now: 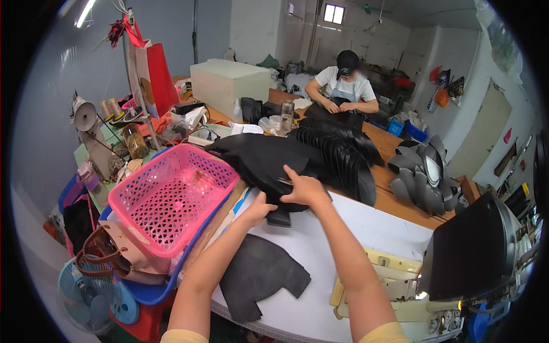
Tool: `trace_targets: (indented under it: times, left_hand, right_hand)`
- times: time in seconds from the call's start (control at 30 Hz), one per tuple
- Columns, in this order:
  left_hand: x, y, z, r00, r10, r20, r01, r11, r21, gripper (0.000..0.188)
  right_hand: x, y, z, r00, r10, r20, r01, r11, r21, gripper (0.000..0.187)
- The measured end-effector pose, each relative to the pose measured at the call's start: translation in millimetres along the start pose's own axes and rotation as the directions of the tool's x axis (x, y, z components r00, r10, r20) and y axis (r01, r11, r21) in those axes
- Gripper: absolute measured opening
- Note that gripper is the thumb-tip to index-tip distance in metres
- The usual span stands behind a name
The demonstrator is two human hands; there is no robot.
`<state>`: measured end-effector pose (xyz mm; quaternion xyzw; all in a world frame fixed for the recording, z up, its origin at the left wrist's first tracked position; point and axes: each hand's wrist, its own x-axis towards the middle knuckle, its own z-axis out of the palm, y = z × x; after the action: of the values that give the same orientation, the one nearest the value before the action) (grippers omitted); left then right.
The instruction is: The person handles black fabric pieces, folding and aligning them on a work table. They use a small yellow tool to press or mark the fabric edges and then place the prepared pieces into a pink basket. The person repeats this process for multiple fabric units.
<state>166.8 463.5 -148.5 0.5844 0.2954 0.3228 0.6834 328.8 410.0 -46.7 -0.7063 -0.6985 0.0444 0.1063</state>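
Note:
Black flat cut pieces (269,150) lie in a loose stack ahead of me, past the near edge of the white table. My left hand (260,210) is closed at the near edge of the stack, pinching a black piece. My right hand (304,188) is at the stack's right side with thumb and forefinger spread. A small metal tool (285,182), perhaps thread snips, shows in its grip; the other fingers are partly hidden. Nearer to me, between my forearms, one black cut piece (260,274) with a notched edge lies flat on the white table (309,246).
A pink basket (180,197) stands left, on a blue bin (150,293). Fanned black pieces (337,151) lie beyond, beside a curled black pile (426,174). A sewing machine (469,251) occupies the right. Across the table a person (346,86) handles black material.

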Motion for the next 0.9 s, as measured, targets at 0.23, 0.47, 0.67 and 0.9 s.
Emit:
trace_targets:
  times: [0.23,0.47,0.67,0.9]
  left_hand:
    - [-44.5,0.0,98.2,0.901,-0.22,0.373,0.308,0.931,-0.196,0.065]
    - [-85.3,7.3,165.9,0.927,-0.371,-0.055,0.287,0.797,-0.531,0.075]
    - [-135.4,18.3,159.3,0.929,0.307,-0.205,-0.298,0.952,0.073,0.059]
    - [-156.9,8.5,158.6,0.971,0.236,-0.042,-0.234,0.971,0.04,0.049]
  right_hand:
    - [-136.0,34.7,-16.8,0.971,0.238,0.013,-0.238,0.968,0.083,0.101]
    - [-231.4,51.9,24.1,0.925,0.37,-0.085,-0.341,0.907,0.248,0.096]
    - [-261.3,34.7,16.4,0.891,0.417,-0.181,-0.308,0.846,0.435,0.077]
    - [-292.8,39.7,7.0,0.719,0.17,-0.674,-0.195,0.98,0.039,0.037]
